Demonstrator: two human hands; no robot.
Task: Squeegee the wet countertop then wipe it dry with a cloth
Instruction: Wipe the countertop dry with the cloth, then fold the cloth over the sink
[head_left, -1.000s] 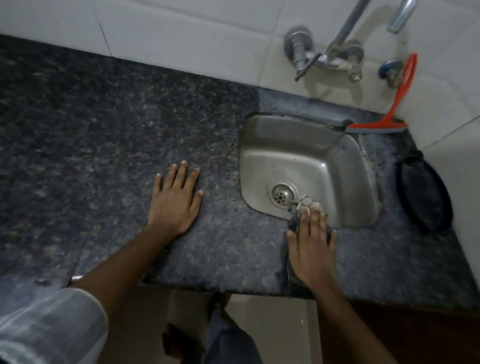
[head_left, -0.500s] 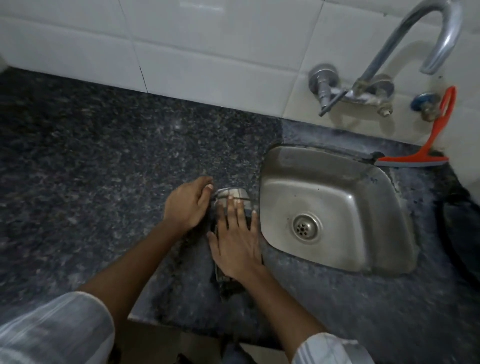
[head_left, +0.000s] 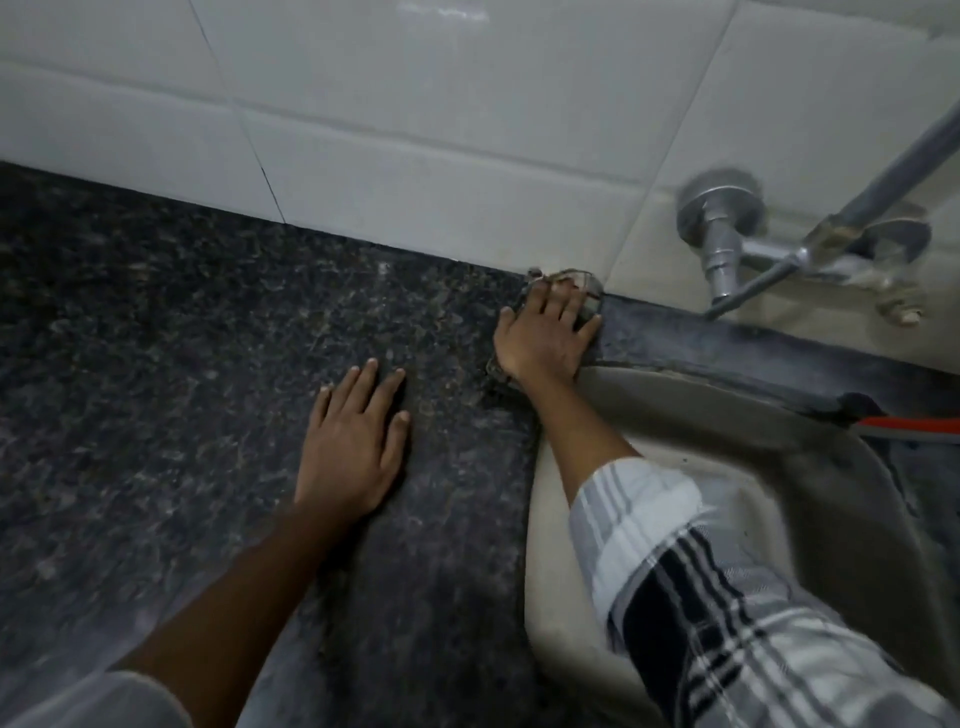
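My right hand (head_left: 545, 338) lies flat on a grey patterned cloth (head_left: 587, 283), pressing it onto the dark speckled granite countertop (head_left: 182, 364) at the back, where the counter meets the tiled wall, just left of the sink. Only the cloth's edges show around my fingers and wrist. My left hand (head_left: 356, 441) rests flat on the counter with fingers spread, holding nothing, nearer to me and to the left of the right hand. A red squeegee (head_left: 914, 425) shows partly at the right edge, lying behind the sink.
A steel sink (head_left: 727, 415) is set into the counter at right, under my right forearm. A chrome wall tap (head_left: 727, 244) sticks out of the white tiles above it. The tiled wall borders the counter's back edge.
My right hand has slid the cloth from beside the sink's near left edge away from me to the back wall. My left hand has opened flat on the counter. The view has moved closer.
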